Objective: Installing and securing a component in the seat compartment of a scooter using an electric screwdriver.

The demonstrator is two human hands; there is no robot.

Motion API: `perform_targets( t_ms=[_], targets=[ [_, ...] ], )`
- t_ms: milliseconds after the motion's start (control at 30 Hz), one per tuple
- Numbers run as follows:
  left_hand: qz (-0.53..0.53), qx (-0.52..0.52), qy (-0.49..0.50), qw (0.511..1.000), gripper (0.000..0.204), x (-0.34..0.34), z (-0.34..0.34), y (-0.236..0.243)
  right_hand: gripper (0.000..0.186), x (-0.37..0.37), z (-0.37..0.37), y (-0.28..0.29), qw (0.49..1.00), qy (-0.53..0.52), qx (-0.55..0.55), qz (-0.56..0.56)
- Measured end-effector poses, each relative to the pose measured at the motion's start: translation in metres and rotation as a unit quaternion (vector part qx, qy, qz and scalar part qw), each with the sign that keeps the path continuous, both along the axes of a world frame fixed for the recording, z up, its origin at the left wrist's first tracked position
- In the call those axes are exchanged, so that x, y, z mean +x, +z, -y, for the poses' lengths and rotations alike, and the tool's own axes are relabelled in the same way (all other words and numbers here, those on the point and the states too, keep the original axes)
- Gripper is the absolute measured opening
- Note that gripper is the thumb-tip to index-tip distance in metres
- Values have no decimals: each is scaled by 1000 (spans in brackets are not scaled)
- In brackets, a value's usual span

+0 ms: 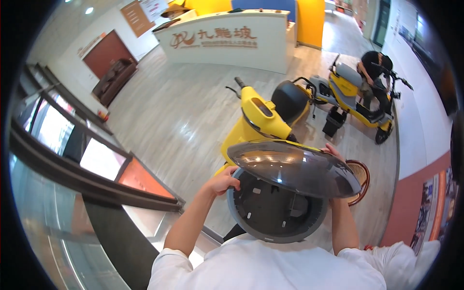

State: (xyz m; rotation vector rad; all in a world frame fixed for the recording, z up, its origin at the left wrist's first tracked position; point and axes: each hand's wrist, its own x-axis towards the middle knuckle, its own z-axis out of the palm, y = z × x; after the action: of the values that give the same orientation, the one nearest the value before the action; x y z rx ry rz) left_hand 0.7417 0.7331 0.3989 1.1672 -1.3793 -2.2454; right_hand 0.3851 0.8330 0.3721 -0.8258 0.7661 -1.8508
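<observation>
Close in front of my chest is a helmet (270,205) with its dark grey inside turned up toward me. A smoky tinted visor (295,166) with a yellow upper edge stands out over its far side. My left hand (224,181) grips the left rim, its thumb bent over the edge. On the right, my right hand (333,152) is closed at the helmet's side, with only some fingers showing past the visor; the rest of that hand is hidden.
Beyond the helmet stands a yellow scooter (263,113) with a black seat. A second yellow and grey scooter (355,94) is farther right, where a person (374,72) bends down. A wicker basket (358,183) is at right, a glass door frame (92,179) at left, a white counter (227,46) behind.
</observation>
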Motion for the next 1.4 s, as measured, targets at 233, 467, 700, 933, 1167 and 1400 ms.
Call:
perform_targets(
  t_ms=[233,467,700,933,1167,1400],
  targets=[
    [-65,-46,68,995,49,38,1,-26,29,33,19,11,931,-70,-77,-349],
    [-131,-58,-11,990,47,82,56,-62,29,74,41,-5,904,-67,-94,-412],
    [-175,-5,-37,984,47,143,139,-86,32,153,81,-6,896,-90,-9,-435],
    [-184,93,-93,974,37,233,246,-115,46,271,123,-41,955,-105,149,-234],
    [86,147,-15,985,35,236,293,-109,53,328,142,-80,908,-148,151,-361],
    [191,141,-24,971,35,213,333,-129,58,347,151,-120,919,-149,194,-309]
  ],
)
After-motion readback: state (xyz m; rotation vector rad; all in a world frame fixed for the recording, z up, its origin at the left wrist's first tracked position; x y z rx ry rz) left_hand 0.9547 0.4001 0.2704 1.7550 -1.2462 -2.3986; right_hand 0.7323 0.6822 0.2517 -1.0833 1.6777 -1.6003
